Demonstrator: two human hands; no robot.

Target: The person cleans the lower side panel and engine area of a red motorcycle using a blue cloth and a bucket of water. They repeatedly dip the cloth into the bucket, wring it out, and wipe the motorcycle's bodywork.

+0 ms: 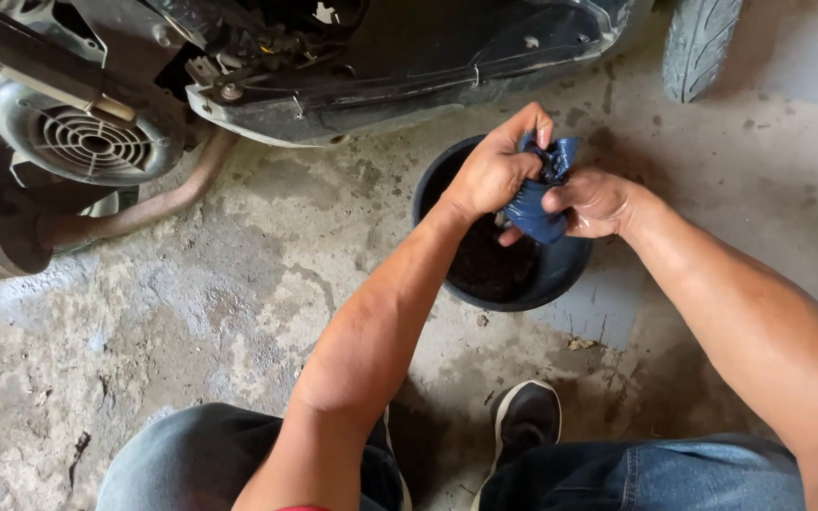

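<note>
Both of my hands grip a wet dark blue rag (540, 197) and twist it above a black round basin (437, 180) that holds dark liquid. My left hand (496, 168) clamps the upper end of the rag, fingers curled over it. My right hand (591, 201) squeezes the lower end from the right side. The rag hangs over the basin's middle.
A scooter's underside (333, 85) with its engine fan cover (92, 142) and exhaust pipe (153, 203) sits at the top left. A tyre (698, 43) stands top right. My knees in jeans and a black shoe (525, 416) are at the bottom on stained concrete.
</note>
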